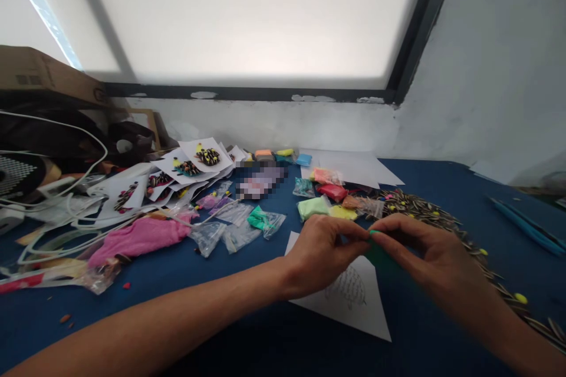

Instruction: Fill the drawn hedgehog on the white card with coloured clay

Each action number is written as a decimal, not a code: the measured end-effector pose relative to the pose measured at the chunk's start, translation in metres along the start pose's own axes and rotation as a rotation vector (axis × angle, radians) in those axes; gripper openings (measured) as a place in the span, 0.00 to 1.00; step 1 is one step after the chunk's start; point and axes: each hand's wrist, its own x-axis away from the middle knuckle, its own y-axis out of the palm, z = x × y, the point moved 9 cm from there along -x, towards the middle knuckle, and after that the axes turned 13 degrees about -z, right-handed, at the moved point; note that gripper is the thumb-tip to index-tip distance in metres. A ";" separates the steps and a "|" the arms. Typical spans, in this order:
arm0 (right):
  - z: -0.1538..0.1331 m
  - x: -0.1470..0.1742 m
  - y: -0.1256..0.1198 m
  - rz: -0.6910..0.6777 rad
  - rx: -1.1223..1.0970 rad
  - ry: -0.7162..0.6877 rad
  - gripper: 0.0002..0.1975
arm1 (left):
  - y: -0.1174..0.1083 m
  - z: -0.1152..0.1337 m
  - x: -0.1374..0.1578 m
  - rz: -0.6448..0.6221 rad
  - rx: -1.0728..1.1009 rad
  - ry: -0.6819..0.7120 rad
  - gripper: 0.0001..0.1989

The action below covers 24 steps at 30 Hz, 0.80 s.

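My left hand and my right hand meet fingertip to fingertip above the table. Both are closed in a pinch on a tiny piece of green modelling clay, mostly covered by the fingers. Below them lies a white sheet of paper with a rounded pencil drawing, partly hidden by my left hand. Just beyond the hands are bags of soft clay: a light green one, a yellow one and a red one. Sunflower seeds spread beside my right hand, with small yellow bits among them.
Opened plastic bags, one with green clay, lie left of centre. Further left are a pink cloth-like item, white cables and sheets with seed pictures. White paper lies at the back; a blue item is far right.
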 end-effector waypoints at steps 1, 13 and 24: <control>0.000 0.000 0.000 -0.007 0.001 -0.011 0.13 | 0.001 -0.001 0.000 -0.001 -0.009 -0.004 0.09; -0.001 -0.001 -0.006 0.061 -0.016 0.004 0.14 | 0.000 -0.008 -0.001 0.050 0.200 -0.045 0.08; -0.002 0.003 -0.020 0.166 0.046 -0.003 0.12 | 0.013 -0.005 -0.001 -0.120 0.427 -0.153 0.13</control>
